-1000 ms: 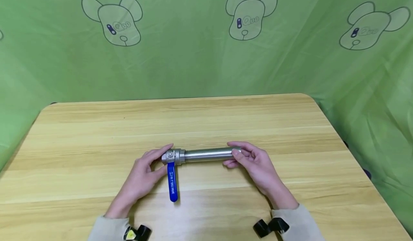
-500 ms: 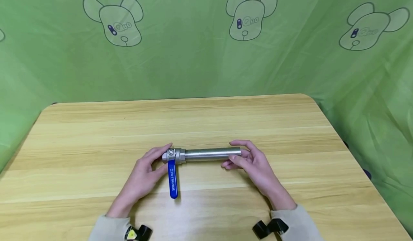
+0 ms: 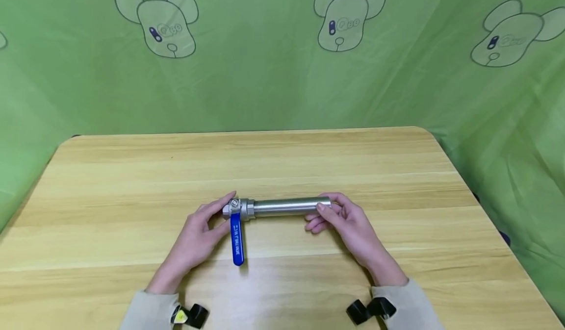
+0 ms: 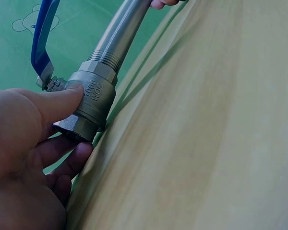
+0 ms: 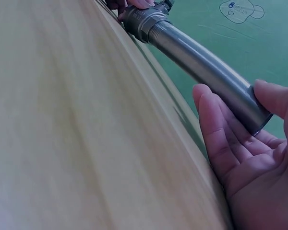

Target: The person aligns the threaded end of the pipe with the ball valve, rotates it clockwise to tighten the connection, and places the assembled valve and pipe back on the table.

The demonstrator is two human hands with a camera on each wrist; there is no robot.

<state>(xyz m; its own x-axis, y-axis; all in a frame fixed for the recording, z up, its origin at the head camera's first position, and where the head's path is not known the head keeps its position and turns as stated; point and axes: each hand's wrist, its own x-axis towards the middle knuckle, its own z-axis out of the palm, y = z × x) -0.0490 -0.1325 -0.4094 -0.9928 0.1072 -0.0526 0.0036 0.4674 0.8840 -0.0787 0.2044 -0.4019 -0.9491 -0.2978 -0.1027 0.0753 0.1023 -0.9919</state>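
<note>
A steel ball valve [image 4: 93,93] with a blue lever handle [image 3: 237,239] is joined to a threaded metal pipe [image 3: 287,207]. My left hand [image 3: 198,232] holds the valve body at its left end, thumb on the near side and fingers behind. In the head view the handle points toward me. My right hand [image 3: 353,229] holds the pipe's far right end, the thumb [image 5: 273,96] on one side and fingers curled beneath. The left wrist view shows the pipe's thread [image 4: 105,58] entering the valve's hex end. Both pieces are held just above the table, lying roughly level.
A light wooden table [image 3: 132,173] lies below the hands. Green cloth [image 3: 256,75] with printed animal heads hangs behind and to the right. Black wrist devices [image 3: 196,315] sit at both cuffs.
The right fingers and thumb shift on the pipe's end: the thumb loosened lower, then came back onto the pipe. The blue handle now tips slightly higher. The left hand keeps its hold.
</note>
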